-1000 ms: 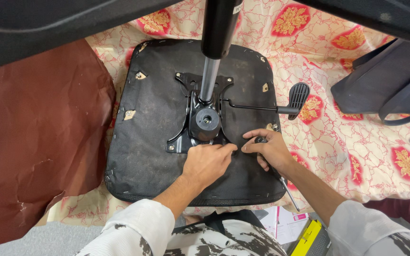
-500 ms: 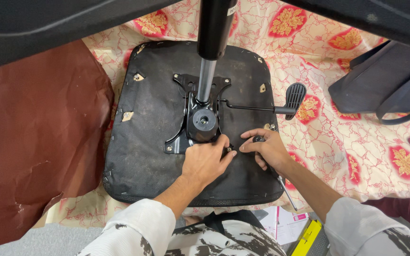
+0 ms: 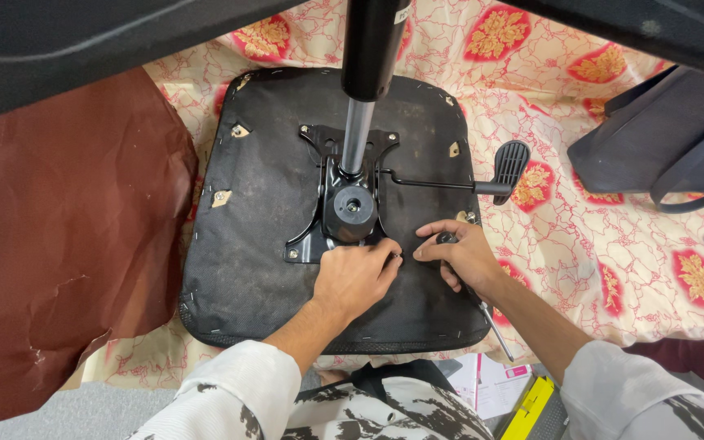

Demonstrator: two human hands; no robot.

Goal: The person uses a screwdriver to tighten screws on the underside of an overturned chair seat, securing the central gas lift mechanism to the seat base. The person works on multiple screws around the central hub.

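Left hand (image 3: 356,277): yours, resting on the seat underside, fingers curled narrow, tips pinching a small dark fastener at the plate's 5 o'clock corner.
Right hand (image 3: 459,257): fingers wrapped around a screwdriver (image 3: 482,305), shaft trailing toward 5 o'clock; tip hidden under your hand.
Chair seat (image 3: 254,269): upturned, black, lying flat on the patterned cloth (image 3: 613,236).
Mounting plate (image 3: 344,200): centre of the seat, black, gas cylinder (image 3: 360,98) rising at 12 o'clock.
Lever (image 3: 503,167): paddle at 2 o'clock.
Bag (image 3: 662,138): dark, far right.
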